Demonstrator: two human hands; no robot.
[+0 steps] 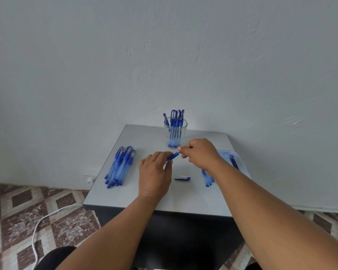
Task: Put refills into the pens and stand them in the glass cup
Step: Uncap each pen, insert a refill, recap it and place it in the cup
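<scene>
1. A loose pen cap is lying on the desk at centre frame.
2. The left hand is gripping a blue pen; the right hand is pinching its tip.
3. The glass cup, above centre, is holding upright pens.

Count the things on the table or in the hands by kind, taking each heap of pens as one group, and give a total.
Glass cup with pens: 1
Pen heaps: 2, left and right
Pen held in both hands: 1
Loose cap: 1
Clear tray: 1
Total: 6
</scene>
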